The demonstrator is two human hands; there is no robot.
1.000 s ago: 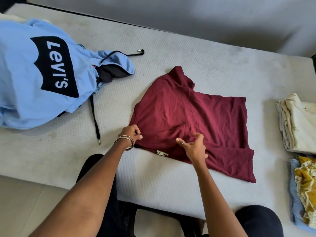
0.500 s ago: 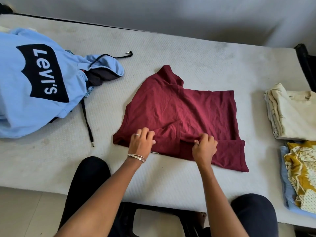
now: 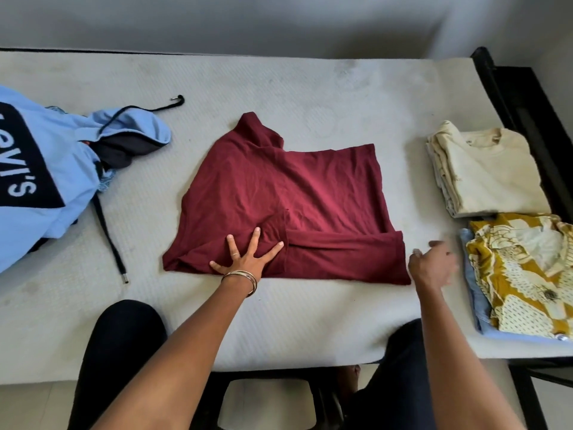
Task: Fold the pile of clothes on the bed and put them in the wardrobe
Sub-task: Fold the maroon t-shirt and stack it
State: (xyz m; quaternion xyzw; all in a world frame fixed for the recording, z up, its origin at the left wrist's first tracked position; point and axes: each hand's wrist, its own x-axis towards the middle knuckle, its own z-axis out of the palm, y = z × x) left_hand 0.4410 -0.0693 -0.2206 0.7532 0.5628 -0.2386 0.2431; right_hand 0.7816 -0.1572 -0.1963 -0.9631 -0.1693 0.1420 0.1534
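My knees, in dark trousers, press against the near edge of the bed [image 3: 310,330] as I lean over it. My left hand [image 3: 248,259], bangles at the wrist and a ring on one finger, lies flat with fingers spread wide on the near left part of the maroon shirt [image 3: 279,193], pinning a folded sleeve and gripping nothing. My right hand [image 3: 434,265] hangs just off the shirt's near right corner, blurred; whether its fingers are curled or straight I cannot tell, and it holds nothing I can make out. The shirt lies mid-bed, its near edge turned up in a long fold, one sleeve pointing toward the wall. To its right sit two folded stacks: a yellow-and-white patterned garment [image 3: 521,274] on light blue cloth at the near edge and, behind it, a cream top [image 3: 490,172] with a neck label too small to read. Far left sprawls a light blue hoodie [image 3: 62,169], its black panel showing white letters "evi's", black drawstrings trailing across the mattress.
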